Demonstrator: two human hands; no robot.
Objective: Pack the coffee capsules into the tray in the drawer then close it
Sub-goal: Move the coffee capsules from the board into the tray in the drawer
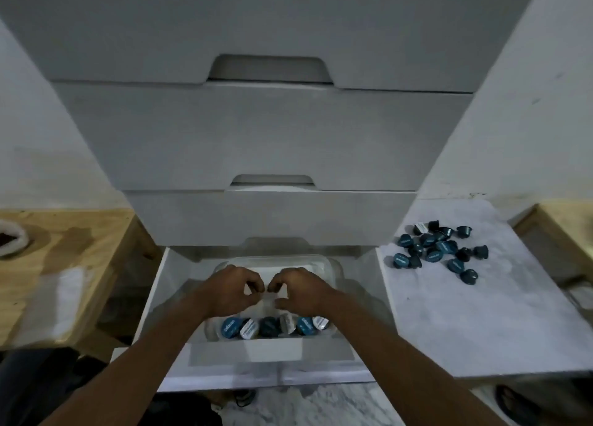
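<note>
Head view looks down at a white drawer unit whose bottom drawer (154, 300) is pulled out toward the person at 6 o'clock. Inside it sits a clear plastic tray (327, 265). Along the tray's near edge, at 6 o'clock of the hands, a row of coffee capsules (272, 327) lies side by side, some showing blue tops and some pale foil. Both bare hands reach into the middle of the tray, side by side and almost touching. The left hand (236, 286) is curled with fingers bent down and thumb close to the fingertips; whether it pinches a capsule I cannot tell. The right hand (300, 289) is curled the same way, its fingertips meeting near the left hand's, and what it grips, if anything, is hidden. At 3 o'clock of the drawer, a white cloth-covered bench (481, 313) carries a loose pile of dark blue capsules (439, 249), well apart from the tray. At 9 o'clock stands a wooden bench (64, 249).
</note>
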